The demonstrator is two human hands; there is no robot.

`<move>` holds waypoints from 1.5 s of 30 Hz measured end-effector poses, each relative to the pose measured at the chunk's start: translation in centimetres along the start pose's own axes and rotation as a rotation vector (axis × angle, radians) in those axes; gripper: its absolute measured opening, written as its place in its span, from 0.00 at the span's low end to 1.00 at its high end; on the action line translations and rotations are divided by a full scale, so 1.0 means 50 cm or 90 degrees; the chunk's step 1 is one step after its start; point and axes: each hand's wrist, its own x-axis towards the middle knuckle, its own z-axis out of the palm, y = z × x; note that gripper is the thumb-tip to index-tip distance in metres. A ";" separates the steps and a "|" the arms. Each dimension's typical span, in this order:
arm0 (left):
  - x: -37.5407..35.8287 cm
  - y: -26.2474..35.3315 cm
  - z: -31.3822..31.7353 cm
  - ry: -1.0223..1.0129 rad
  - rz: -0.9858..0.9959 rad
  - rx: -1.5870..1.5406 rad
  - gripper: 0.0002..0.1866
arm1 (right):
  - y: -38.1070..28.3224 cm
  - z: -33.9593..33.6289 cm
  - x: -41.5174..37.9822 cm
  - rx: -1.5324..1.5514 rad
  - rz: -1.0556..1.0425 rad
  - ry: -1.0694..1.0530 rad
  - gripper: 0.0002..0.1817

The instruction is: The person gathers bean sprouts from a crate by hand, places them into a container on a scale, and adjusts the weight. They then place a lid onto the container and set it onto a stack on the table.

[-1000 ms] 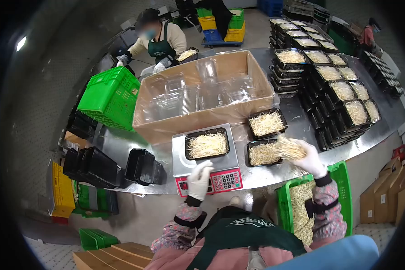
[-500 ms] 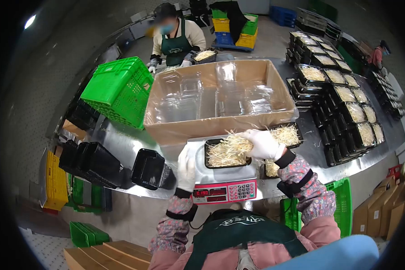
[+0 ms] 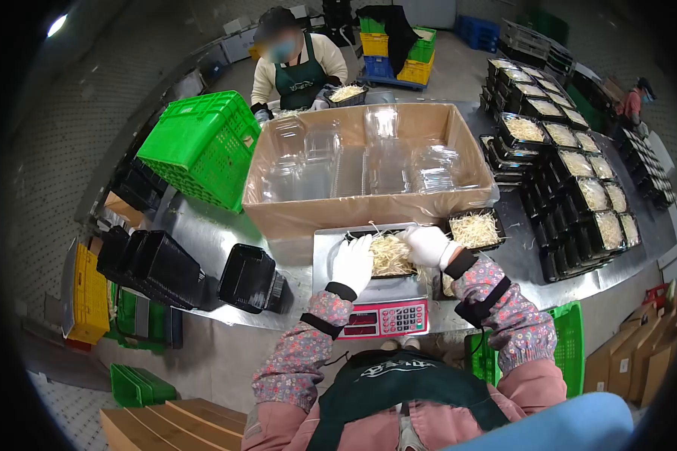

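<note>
A black plastic tray (image 3: 393, 276) heaped with bean sprouts (image 3: 390, 254) sits on the plate of a red-framed digital scale (image 3: 403, 320). My left hand (image 3: 352, 264), in a white glove, lies over the tray's left end with its fingers stretched out. At the right end, my gloved right hand (image 3: 428, 246) has its fingers curled in on the sprouts; the fingertips are partly hidden. Just right of the scale stands another filled tray (image 3: 476, 228). Part of one more filled tray (image 3: 447, 286) shows below my right wrist.
Behind the scale stands a cardboard box (image 3: 368, 210) of clear plastic lids (image 3: 384, 161). Nested black trays (image 3: 247, 276) are at left, near a tilted green crate (image 3: 195, 150). Filled packs (image 3: 579, 161) are stacked at right. A masked co-worker (image 3: 301, 71) works across the table.
My left hand has moved right, from beside the tray onto its left end. My right hand has lowered slightly, and the sprouts it held up are now down at the tray.
</note>
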 end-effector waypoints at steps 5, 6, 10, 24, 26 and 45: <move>-0.004 0.020 -0.039 -0.001 -0.037 -0.025 0.25 | 0.052 -0.118 -0.099 0.130 0.096 0.045 0.23; -0.002 0.001 -0.017 0.026 -0.039 -0.052 0.24 | 0.064 -0.139 -0.125 0.211 0.172 0.021 0.22; -0.016 -0.012 -0.101 0.099 -0.048 -0.238 0.24 | 0.148 -0.123 -0.245 0.360 0.318 0.012 0.22; 0.026 0.040 -0.120 0.077 0.040 -0.073 0.27 | 0.190 0.135 -0.343 0.003 0.117 -0.076 0.25; 0.030 0.042 -0.067 0.054 0.061 -0.026 0.26 | 0.201 0.161 -0.355 0.056 0.124 -0.045 0.24; 0.058 0.084 0.006 -0.004 0.199 0.034 0.29 | 0.113 -0.039 -0.247 0.434 0.192 0.293 0.17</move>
